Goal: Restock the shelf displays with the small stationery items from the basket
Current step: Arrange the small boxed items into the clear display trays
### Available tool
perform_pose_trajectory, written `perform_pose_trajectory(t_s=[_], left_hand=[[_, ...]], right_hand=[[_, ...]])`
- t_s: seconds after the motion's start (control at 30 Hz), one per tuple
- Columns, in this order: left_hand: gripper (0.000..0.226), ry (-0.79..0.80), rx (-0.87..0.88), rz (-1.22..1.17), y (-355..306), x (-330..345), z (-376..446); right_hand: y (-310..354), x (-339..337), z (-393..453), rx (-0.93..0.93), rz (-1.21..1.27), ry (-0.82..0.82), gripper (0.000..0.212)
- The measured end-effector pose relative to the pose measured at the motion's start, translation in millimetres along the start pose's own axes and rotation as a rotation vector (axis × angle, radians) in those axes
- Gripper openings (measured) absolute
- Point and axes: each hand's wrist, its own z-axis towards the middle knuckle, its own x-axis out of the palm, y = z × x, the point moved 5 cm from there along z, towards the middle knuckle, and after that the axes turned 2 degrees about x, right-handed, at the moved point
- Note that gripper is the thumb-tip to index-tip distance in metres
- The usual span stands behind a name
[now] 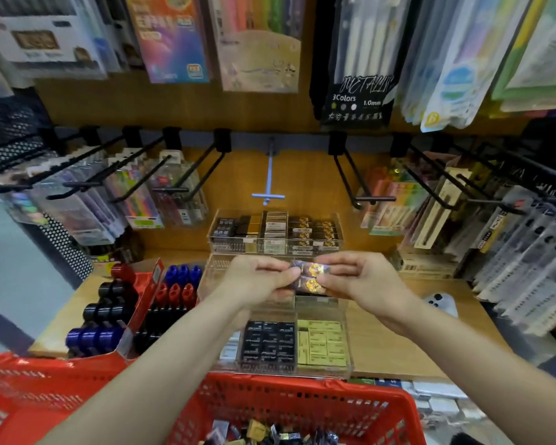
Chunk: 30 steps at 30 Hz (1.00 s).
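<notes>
Both hands are raised over the clear acrylic tiered display (206, 277) on the wooden shelf. My left hand (257, 281) and my right hand (363, 281) pinch two small dark packets with gold emblems (312, 277) between their fingertips, one packet above the other. The display's top tier (275, 234) holds rows of small dark and gold boxes. Its lowest tier (297, 346) holds black packs and yellow packs. The red plastic basket (302, 399) sits at the bottom of the view, with several small stationery packs (264, 433) loose inside.
A red carton of blue, black and red ink bottles (132, 303) stands left of the display. Black peg hooks (187, 175) with hanging pen packs stick out on both sides. A white phone (440, 303) lies on the shelf at right. Pen packs hang above.
</notes>
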Motion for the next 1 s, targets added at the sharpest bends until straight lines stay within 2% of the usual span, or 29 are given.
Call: perform_pose_trajectory(t_s=[0.1,0.17,0.23,0.4,0.53,0.7,0.8,0.9,1.0], left_hand=[[0.013,-0.069,0.015,-0.066,-12.9,5.5,49.3],[0.011,-0.161,0.067,-0.095,-24.0,9.2,84.6],[0.012,-0.239,0.113,-0.071,-31.7,17.1,116.4],[0.035,-0.317,0.171,0.489,-44.9,42.2,158.8],[0.036,-0.288,0.154,0.643,-44.5,63.7,172.5],[0.046,-0.286,0.144,0.896,-39.4,82.9,183.5],[0.049,-0.3,0.149,0.946,-39.5,84.3,183.9],[0.042,-0.276,0.233,0.955,-40.5,84.5,179.5],[0.035,-0.249,0.399,1.064,-43.1,84.5,169.5]], right_hand=[[-16.7,-23.8,37.3,-0.075,-0.096,-0.273,0.027],[-35.1,-40.4,55.6,-0.082,-0.144,-0.444,0.02],[-57.6,-54.4,69.9,-0.058,-0.126,-0.543,0.013],[-84.2,-64.0,95.7,-0.051,-0.121,-0.523,0.014],[-83.6,-53.7,105.2,-0.074,-0.149,-0.487,0.023],[-80.7,-51.6,106.5,-0.09,-0.176,-0.505,0.018],[-82.5,-52.6,104.7,-0.093,-0.181,-0.498,0.016],[-83.4,-53.2,103.9,-0.091,-0.166,-0.485,0.015],[-80.6,-53.7,103.0,-0.085,-0.166,-0.493,0.015]])
